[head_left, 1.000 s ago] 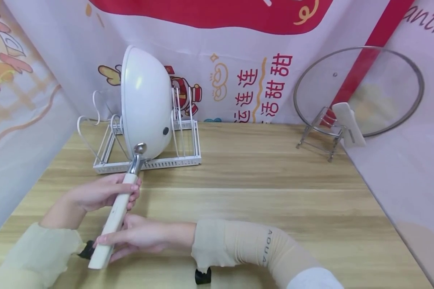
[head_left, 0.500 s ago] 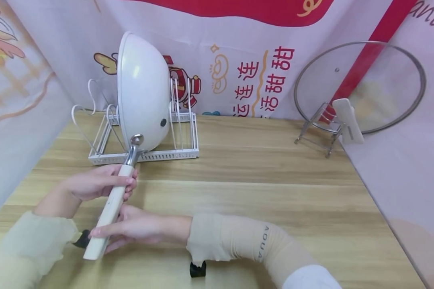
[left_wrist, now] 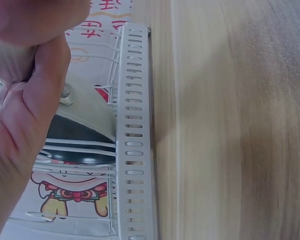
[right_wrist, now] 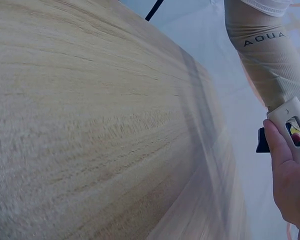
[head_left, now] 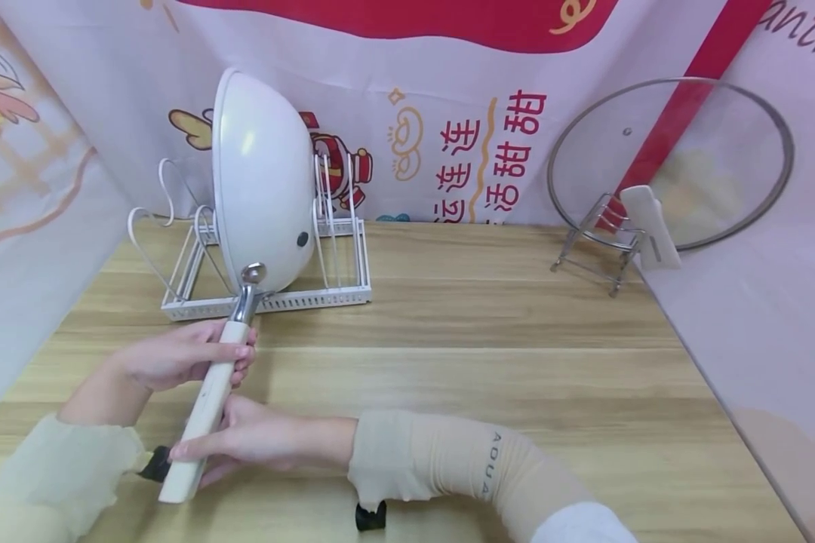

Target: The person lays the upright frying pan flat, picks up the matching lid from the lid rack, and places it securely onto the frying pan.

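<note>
A white wok point(head_left: 265, 181) stands on its edge in a white wire pan rack point(head_left: 312, 299), its dark inside showing in the left wrist view. Its long cream handle point(head_left: 207, 411) slopes down toward the front left. Near the metal neck of that handle, my left hand point(head_left: 183, 354) grips it with the thumb across the top. My right hand point(head_left: 258, 436) holds it lower down, close to the end. In the right wrist view the handle's end with its hanging hole point(right_wrist: 288, 119) shows beside my right thumb.
At the back right, a large glass lid point(head_left: 706, 166) leans in a small metal stand point(head_left: 594, 249), beside a cream paddle-shaped piece point(head_left: 652, 226). A printed cloth point(head_left: 380, 68) hangs behind the wooden table point(head_left: 482, 362). Heart-shaped rack dividers point(head_left: 149, 241) stand left of the wok.
The head view has shifted slightly. Both hands keep their hold on the handle, and the wok stays upright in the rack.
</note>
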Demonstrator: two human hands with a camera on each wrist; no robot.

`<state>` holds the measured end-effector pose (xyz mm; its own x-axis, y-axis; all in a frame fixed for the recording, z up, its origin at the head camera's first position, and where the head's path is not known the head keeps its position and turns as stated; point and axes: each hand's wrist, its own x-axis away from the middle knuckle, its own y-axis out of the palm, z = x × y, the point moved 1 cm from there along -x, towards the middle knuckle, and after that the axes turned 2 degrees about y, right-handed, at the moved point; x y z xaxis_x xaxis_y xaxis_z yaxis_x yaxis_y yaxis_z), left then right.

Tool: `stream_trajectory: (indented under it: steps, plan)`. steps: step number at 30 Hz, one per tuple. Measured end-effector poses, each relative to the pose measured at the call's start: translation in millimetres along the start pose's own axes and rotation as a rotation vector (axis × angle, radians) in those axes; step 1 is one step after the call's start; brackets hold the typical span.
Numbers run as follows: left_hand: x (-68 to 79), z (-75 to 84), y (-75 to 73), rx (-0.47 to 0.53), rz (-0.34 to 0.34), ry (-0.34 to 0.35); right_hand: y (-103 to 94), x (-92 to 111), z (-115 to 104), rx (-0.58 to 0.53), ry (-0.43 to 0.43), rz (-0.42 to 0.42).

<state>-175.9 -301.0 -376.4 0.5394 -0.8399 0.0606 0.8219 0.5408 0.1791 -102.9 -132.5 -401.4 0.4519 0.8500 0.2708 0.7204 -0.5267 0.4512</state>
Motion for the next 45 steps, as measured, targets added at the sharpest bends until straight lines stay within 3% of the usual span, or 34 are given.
stream_trajectory:
  steps: [12, 17, 25, 32, 45]
  plan:
    - [-5.4, -12.1, 10.4, 0.063, 0.080, 0.000, -7.4, 9, 5, 0.060, -0.003, -0.012]
    - [-6.0, -14.5, 13.1, 0.073, 0.076, 0.027, -10.0, 12, 7, 0.062, 0.017, -0.005]
    - [-10.2, -7.8, 13.9, 0.088, 0.076, 0.052, -13.0, 16, -2, 0.088, 0.014, -0.002]
    - [-13.7, -0.1, 15.6, 0.034, 0.109, 0.067, -16.9, 21, -10, 0.094, 0.013, -0.007]
    - [-23.2, 14.8, 17.5, -0.012, 0.093, 0.092, -21.8, 27, -24, 0.102, 0.017, -0.009]
